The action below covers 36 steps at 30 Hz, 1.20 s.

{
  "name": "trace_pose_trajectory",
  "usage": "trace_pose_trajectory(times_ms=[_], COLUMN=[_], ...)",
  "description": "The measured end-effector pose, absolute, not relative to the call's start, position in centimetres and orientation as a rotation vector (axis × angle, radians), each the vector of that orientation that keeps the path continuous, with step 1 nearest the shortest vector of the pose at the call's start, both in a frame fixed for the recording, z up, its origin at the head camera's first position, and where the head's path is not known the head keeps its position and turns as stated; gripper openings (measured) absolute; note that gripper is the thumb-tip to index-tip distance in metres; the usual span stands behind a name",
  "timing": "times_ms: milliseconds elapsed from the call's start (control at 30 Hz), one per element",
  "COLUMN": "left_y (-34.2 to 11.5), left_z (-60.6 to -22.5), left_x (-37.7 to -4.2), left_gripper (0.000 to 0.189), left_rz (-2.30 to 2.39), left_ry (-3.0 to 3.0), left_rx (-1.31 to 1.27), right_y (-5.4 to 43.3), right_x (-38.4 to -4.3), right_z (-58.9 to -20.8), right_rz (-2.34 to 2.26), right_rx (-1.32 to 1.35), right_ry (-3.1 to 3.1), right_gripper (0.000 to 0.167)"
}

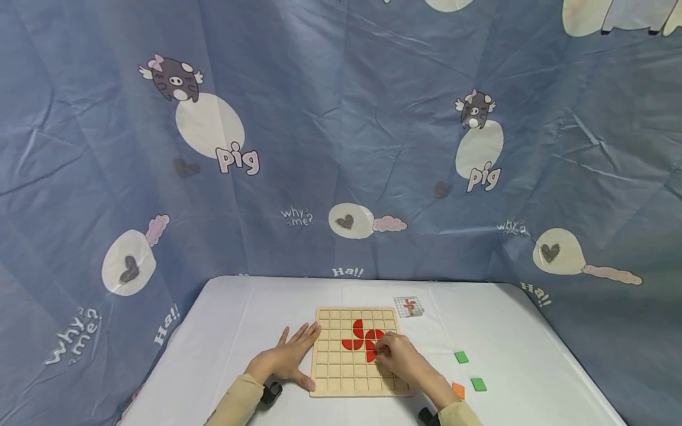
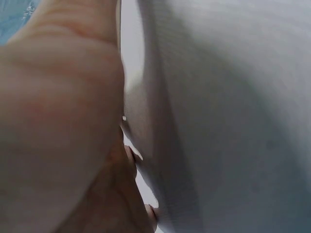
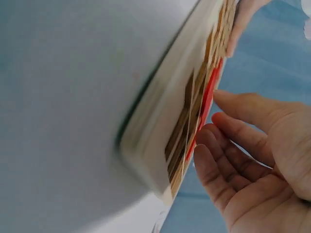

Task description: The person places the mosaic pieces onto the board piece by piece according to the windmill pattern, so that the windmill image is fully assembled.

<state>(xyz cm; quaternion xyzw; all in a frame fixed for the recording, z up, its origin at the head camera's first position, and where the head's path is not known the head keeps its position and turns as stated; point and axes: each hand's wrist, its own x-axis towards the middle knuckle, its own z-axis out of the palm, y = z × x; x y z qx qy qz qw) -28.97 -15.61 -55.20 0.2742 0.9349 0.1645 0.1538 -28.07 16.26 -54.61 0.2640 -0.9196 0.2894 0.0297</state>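
A square wooden grid board (image 1: 333, 387) lies flat on the white table. Red quarter-round pieces (image 1: 358, 328) sit in its middle cells in a pinwheel shape. My left hand (image 1: 290, 358) is spread at the board's left side, fingertips at the upper left edge and thumb near the lower left corner. Over the right part of the board, my right hand (image 1: 402, 358) has its fingertips at the lower right red piece (image 1: 371, 356), which it partly covers. In the right wrist view, a gap shows between thumb and index finger, close beside the red pieces (image 3: 209, 92).
Behind the board's right corner stands a small clear stack of cards (image 1: 409, 306) with a red pinwheel picture. Right of the right forearm lie two green tiles (image 1: 461, 357) and an orange tile (image 1: 458, 390). A blue printed curtain (image 1: 319, 148) surrounds the table (image 1: 533, 355).
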Motion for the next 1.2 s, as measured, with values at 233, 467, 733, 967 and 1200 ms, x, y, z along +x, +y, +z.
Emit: trace_pose_trajectory(times_ms=[233,467,733,967,1200], left_y=[-15.6,-15.6,-15.6,-15.7,-15.6], left_z=[-55.2,-55.3,-55.4,-55.6,-55.5], left_x=[-28.9,-28.8,-29.0,-29.1,-29.0], left_gripper=[0.131,0.132,0.131,0.131,0.131], left_rz=[0.468,0.468,0.478,0.475,0.463], left_ry=[2.683,2.680,2.684,2.681,2.688], left_rx=[0.781,0.788,0.797,0.799,0.792], right_y=[19.1,22.8,27.3,30.2,31.8], right_x=[-27.3,-26.8,-26.9,-26.9,-27.1], right_z=[-53.6,-53.0,-52.1,-52.5,-53.3], right_rz=[0.948,0.921,0.868,0.827,0.828], right_rx=[0.579,0.306,0.160,0.131,0.064], right_ry=[-2.829,-2.873,-2.906,-2.880,-2.918], right_gripper=[0.014,0.021,0.027,0.031,0.032])
